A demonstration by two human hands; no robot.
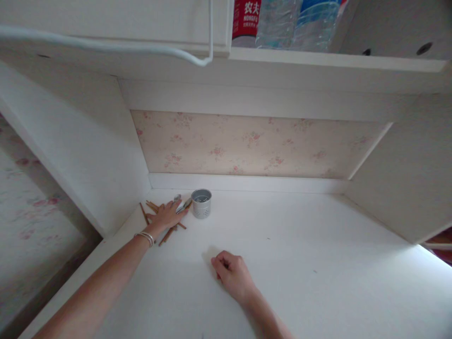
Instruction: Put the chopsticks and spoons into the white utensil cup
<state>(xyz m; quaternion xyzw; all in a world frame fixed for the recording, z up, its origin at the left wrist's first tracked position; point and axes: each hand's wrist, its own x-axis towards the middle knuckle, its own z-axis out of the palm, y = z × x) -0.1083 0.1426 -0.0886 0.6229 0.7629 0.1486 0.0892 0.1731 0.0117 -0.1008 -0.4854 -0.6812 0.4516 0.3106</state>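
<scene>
My left hand (166, 216), with bangles at the wrist, lies palm down over a loose heap of wooden chopsticks (166, 237) at the far left of the white surface. Its fingers are spread and hide part of the heap. A metal spoon (177, 197) shows just beyond the fingertips, and another shiny piece of cutlery (183, 205) sticks out beside them. Right of the heap, a grey metal utensil holder (202, 210) with small holes stands upright, apart from my hand. My right hand (233, 274) rests on the surface nearer to me, curled into a loose fist with nothing visible in it.
White panels (384, 183) enclose the surface left and right, with flowered wallpaper (247, 143) at the back. Overhead, a shelf (318, 56) holds plastic-wrapped bottles (278, 23). A white cable (141, 47) hangs in front of the cabinet at upper left.
</scene>
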